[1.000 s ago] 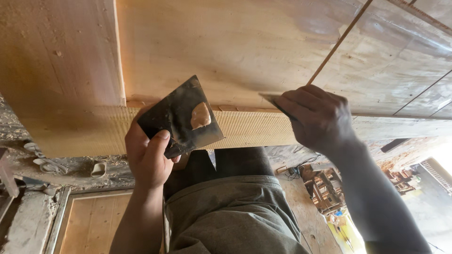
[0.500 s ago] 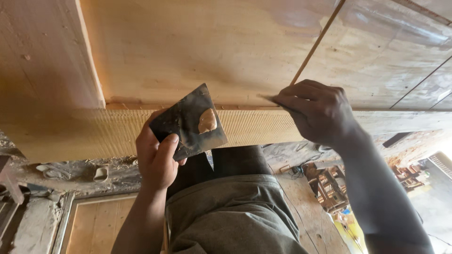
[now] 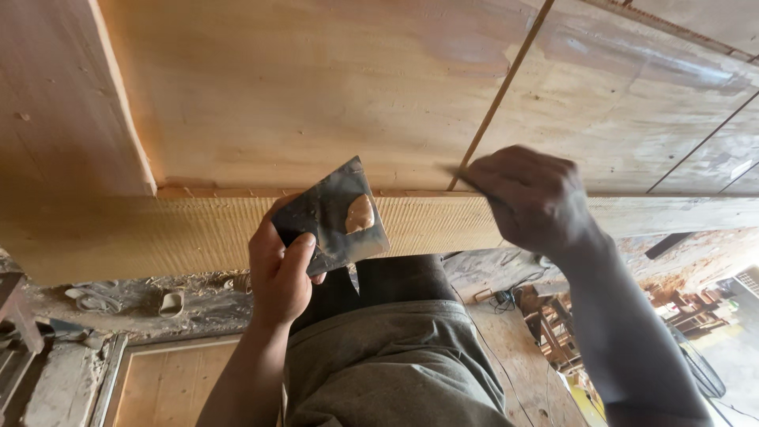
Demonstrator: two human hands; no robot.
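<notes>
Your left hand (image 3: 278,273) grips the metal plate (image 3: 332,215) still carrying a dab of tan filler (image 3: 360,213), while your right hand (image 3: 531,198) pinches a small blade at the panel's groove (image 3: 498,95), so filling looks unfinished.

Dark metal scraper plate (image 3: 332,215), roughly square, tilted w/ one corner up, held at its lower-left edge, just in front of the wood panel's ribbed edge (image 3: 427,224). Tan putty blob (image 3: 360,213) sits on its upper-right face.

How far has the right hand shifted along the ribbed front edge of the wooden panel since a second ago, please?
Barely: the right hand stays where the groove meets the front edge.
</notes>
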